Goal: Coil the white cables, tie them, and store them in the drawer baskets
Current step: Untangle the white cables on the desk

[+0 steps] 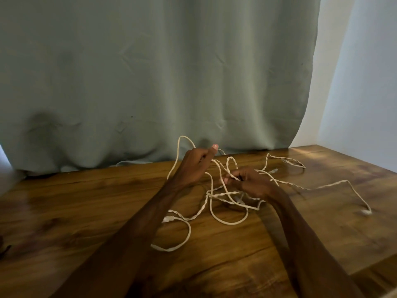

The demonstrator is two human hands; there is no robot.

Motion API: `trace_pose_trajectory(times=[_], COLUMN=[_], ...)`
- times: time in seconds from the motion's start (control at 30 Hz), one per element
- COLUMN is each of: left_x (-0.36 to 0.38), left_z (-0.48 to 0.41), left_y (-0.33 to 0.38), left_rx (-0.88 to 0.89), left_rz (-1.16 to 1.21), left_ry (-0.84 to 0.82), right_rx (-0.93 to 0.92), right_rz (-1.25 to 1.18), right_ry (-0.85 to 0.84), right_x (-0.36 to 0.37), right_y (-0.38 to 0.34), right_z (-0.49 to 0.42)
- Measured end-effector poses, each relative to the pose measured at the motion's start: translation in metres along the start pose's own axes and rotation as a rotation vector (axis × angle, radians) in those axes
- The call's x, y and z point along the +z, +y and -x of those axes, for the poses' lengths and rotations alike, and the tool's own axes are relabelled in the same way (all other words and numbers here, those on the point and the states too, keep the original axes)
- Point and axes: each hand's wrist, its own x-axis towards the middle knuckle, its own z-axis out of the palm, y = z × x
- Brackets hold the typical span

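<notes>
On one wooden table (86, 201): tangled white cables (225, 194), count unclear; left hand (193, 166), right hand (249, 181) each pinch strand.

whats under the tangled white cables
The wooden table: most of the white cables lie straight on its bare top. The left hand and right hand hold some strands up. What lies beneath the hands and forearms is covered.

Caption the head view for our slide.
Left hand and right hand grip tangled white cables over a wooden table.

Cables (217, 203) sprawl on the table (86, 207), curtain (150, 72) behind them.
</notes>
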Motion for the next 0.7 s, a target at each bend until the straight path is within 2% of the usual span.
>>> trace_pose_trajectory(times=[0.2,0.33,0.4,0.47,0.57,0.7], left_x=[-0.001,-0.006,-0.012,-0.018,-0.022,-0.014], left_z=[-0.001,-0.003,-0.004,-0.002,0.002,0.001], left_y=[0.000,-0.006,-0.007,-0.003,0.008,0.020], left_rx=[-0.004,-0.082,-0.104,-0.115,-0.093,-0.037], left_rz=[-0.003,0.002,0.062,0.110,0.095,0.111], left_ry=[0.034,0.101,0.079,-0.045,-0.271,-0.515], right_rx=[0.024,0.099,0.085,0.075,0.067,0.164], right_rz=[-0.024,0.078,0.156,0.228,0.293,-0.067], right_ry=[-0.066,0.035,0.065,0.092,0.266,0.498], right_x=[-0.008,-0.008,-0.005,-0.003,-0.002,-0.006], right_y=[-0.002,0.002,0.004,0.010,0.024,0.026], right_z=[0.008,0.004,0.001,-0.001,-0.006,-0.013])
